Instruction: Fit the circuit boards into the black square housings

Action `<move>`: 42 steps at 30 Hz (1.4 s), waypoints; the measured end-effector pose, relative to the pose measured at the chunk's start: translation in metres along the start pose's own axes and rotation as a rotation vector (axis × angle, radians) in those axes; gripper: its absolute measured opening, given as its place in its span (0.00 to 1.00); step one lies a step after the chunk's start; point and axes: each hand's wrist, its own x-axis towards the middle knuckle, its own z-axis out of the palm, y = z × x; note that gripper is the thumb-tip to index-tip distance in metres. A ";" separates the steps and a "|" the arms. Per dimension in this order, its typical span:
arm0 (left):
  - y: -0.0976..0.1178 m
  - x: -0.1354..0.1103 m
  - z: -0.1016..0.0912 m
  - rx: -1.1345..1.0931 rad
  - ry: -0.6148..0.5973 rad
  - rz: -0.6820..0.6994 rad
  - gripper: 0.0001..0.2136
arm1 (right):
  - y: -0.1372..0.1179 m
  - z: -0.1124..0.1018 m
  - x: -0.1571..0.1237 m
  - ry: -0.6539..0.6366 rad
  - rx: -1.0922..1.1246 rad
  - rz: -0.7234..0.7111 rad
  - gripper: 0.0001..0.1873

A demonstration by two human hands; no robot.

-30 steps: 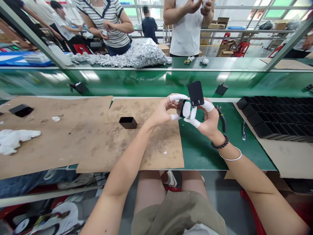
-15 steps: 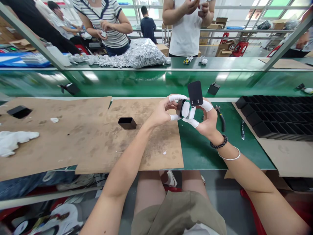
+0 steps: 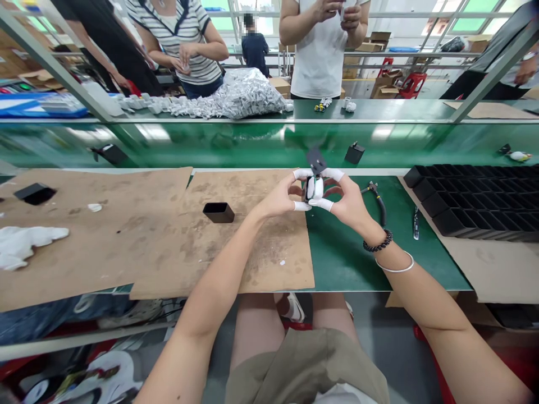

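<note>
Both hands meet over the green bench, fingertips in white finger cots. My left hand (image 3: pixel 281 197) and my right hand (image 3: pixel 346 203) pinch a small black part (image 3: pixel 310 187) between them; its flat black flap (image 3: pixel 315 160) sticks up above the fingers. A black open-topped box (image 3: pixel 218 212) rests on the brown cardboard sheet (image 3: pixel 236 235) to the left of my left hand. Black-handled pliers (image 3: pixel 377 199) lie on the green mat just right of my right hand.
A tray of black boxes (image 3: pixel 480 203) sits at the right. A white cloth (image 3: pixel 25 242) and another black box (image 3: pixel 34 193) lie far left. Black parts (image 3: pixel 354 152) ride the green conveyor (image 3: pixel 252 140). People stand beyond it beside a heap of white parts (image 3: pixel 244 92).
My hands have closed in together and moved slightly down and left; the black flap has turned and now looks smaller. The parts on the conveyor have drifted left.
</note>
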 end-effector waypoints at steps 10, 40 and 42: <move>-0.003 0.000 -0.001 -0.350 -0.269 -0.221 0.29 | 0.010 -0.025 0.019 -0.123 0.456 0.126 0.29; -0.007 0.000 0.038 0.584 0.409 0.035 0.22 | 0.015 0.005 0.005 0.262 0.206 0.293 0.17; -0.007 -0.001 0.044 0.663 0.440 0.031 0.21 | 0.013 0.012 0.000 0.265 0.172 0.314 0.16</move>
